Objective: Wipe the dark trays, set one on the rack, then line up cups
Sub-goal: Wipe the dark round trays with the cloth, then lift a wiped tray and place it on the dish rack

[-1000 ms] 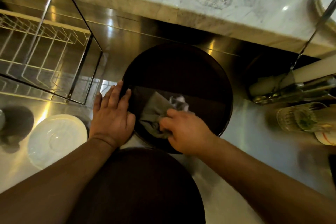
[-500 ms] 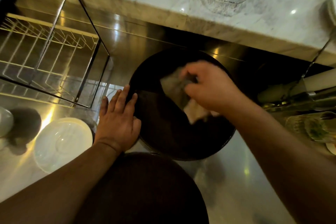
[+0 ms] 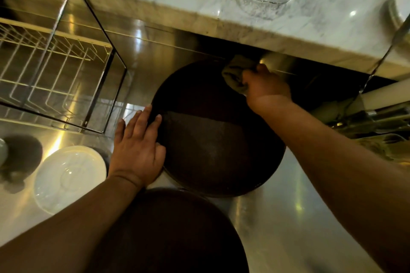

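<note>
Gripping a cloth (image 3: 235,74) at the tray's (image 3: 218,139) one o'clock rim, the right hand (image 3: 265,85) hides most of it; left hand (image 3: 138,149) lies flat, ungrasping, at nine o'clock; a second tray (image 3: 168,235) is cut off below.

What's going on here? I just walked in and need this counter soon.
A person is wiping a round dark tray on the steel counter. The right hand presses a grey cloth at the tray's far rim, while the left hand lies flat on its left edge. A second dark tray sits nearer. The wire rack holds no tray.
</note>
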The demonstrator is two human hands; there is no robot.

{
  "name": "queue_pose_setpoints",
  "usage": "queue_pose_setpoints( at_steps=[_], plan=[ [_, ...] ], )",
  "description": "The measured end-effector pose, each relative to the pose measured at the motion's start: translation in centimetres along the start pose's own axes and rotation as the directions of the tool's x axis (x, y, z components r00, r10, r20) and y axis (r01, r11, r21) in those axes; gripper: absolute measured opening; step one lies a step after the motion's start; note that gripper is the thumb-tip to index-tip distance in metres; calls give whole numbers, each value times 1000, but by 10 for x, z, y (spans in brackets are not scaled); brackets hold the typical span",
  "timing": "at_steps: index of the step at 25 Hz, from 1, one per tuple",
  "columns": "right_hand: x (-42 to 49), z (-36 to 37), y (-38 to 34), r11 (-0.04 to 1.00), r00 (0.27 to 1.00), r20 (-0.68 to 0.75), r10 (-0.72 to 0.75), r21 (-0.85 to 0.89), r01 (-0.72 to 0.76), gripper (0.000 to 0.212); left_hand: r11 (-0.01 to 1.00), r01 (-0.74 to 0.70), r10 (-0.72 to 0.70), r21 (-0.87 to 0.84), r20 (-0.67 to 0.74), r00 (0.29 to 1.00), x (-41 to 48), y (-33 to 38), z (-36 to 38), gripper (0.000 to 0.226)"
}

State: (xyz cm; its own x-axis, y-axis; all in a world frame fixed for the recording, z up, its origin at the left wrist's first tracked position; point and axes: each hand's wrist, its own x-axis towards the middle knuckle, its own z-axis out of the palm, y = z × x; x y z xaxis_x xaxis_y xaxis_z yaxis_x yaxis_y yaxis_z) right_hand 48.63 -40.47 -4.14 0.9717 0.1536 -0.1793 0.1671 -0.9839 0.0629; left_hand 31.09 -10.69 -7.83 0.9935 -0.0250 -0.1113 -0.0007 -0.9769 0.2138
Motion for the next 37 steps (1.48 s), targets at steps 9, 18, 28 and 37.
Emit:
queue_pose_setpoints(
  at_steps=[9, 18, 28, 37],
  plan=[
    [-207, 12, -31, 883, 938, 340, 63, 419, -211, 19, 1000, 6, -6, -12, 10, 1000, -1, 0, 0, 71],
    [-223, -5, -53, 680, 978, 205, 23, 714, -166, 26, 1000, -2, 1, -13, -24, 1000, -2, -6, 9, 69],
    [-239, 10, 65, 786, 813, 0, 582, 258, -562, 45, 999, 33, -32, -34, 32, 999, -2, 0, -6, 66],
    [-221, -5, 17, 657, 792, 155, 591, 477, -584, 53, 899, 345, -306, -270, 176, 936, 21, -4, -45, 59]
  ],
)
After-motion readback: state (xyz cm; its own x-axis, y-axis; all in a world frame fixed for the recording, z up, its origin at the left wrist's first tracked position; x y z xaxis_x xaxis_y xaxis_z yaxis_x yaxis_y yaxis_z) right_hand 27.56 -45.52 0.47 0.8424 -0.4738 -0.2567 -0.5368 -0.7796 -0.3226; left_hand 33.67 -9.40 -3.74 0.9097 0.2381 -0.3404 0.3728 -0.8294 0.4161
